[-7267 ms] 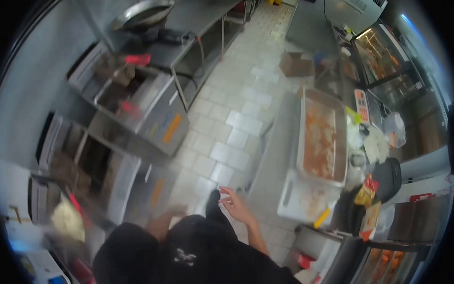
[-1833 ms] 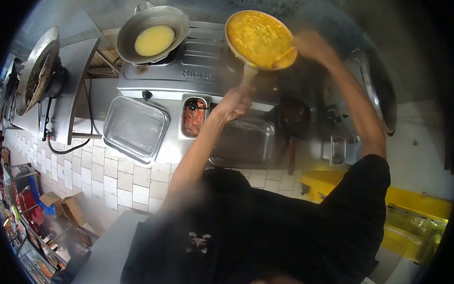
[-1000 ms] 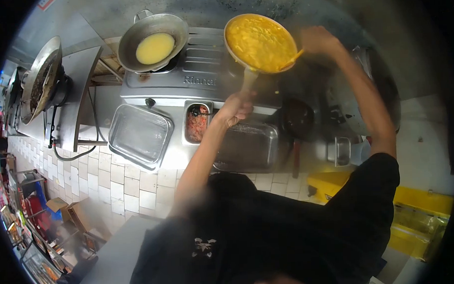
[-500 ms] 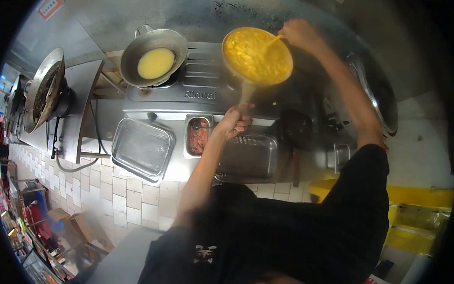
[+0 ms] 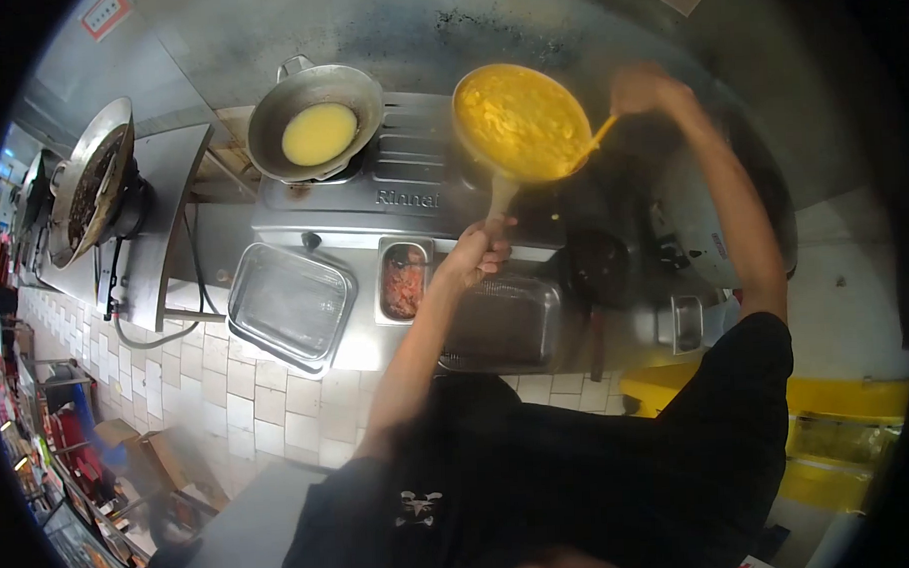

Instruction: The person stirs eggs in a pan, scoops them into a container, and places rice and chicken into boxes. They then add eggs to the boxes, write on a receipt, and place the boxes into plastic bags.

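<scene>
A round pan (image 5: 502, 187) full of chunky yellow food (image 5: 521, 121) is tilted over the stove (image 5: 372, 205). Its pale handle is gripped by my left hand (image 5: 481, 251), fingers wrapped round it. At the pan's right edge, my right hand (image 5: 644, 89), blurred by motion, holds a yellow utensil (image 5: 601, 135). The utensil's lower end touches the food near the rim. To the left on the stove stands a metal wok (image 5: 264, 130) with pale yellow liquid (image 5: 319, 133) in it.
A tray (image 5: 293, 305), a small container of reddish food (image 5: 405, 284) and another metal tray (image 5: 501, 327) line the counter's front. More woks (image 5: 89, 187) stand far left. A small metal container (image 5: 686, 323) and yellow crates (image 5: 830, 431) are at right.
My right hand has moved right and down, bringing the utensil from over the food to the pan's right edge. The whole view has shifted slightly. My left hand keeps its grip.
</scene>
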A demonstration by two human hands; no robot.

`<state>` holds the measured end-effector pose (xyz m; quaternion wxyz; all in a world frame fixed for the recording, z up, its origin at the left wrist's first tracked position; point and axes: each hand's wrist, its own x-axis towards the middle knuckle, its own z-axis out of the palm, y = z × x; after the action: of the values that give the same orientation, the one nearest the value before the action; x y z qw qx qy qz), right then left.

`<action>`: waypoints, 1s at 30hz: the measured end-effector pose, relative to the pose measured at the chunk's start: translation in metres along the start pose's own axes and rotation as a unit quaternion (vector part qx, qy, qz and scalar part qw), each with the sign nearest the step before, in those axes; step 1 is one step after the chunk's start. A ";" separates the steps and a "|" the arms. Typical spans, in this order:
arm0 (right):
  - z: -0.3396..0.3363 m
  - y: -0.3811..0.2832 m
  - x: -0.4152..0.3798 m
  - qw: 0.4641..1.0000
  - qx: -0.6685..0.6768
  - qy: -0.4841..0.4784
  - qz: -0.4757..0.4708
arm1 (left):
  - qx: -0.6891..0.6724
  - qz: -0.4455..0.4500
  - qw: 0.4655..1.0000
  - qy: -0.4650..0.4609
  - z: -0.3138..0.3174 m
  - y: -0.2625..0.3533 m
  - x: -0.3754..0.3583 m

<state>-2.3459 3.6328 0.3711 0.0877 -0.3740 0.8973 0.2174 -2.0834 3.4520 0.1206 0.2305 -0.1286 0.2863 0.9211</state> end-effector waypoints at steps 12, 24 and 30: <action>0.049 0.009 0.107 0.974 -0.109 0.090 0.176 | 0.007 0.010 1.000 0.029 0.006 -0.002 -0.003; 0.000 -0.025 0.229 0.955 -0.201 0.216 0.011 | 0.030 0.013 0.999 0.024 0.004 -0.001 -0.002; -0.019 -0.087 0.210 0.939 -0.222 0.244 -0.098 | 0.041 0.009 0.999 0.021 0.003 -0.003 0.000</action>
<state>-2.4318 3.4369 0.2931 -0.1985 -0.5112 0.7792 0.3035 -2.0821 3.4553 0.1218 0.2216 -0.1355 0.3299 0.9076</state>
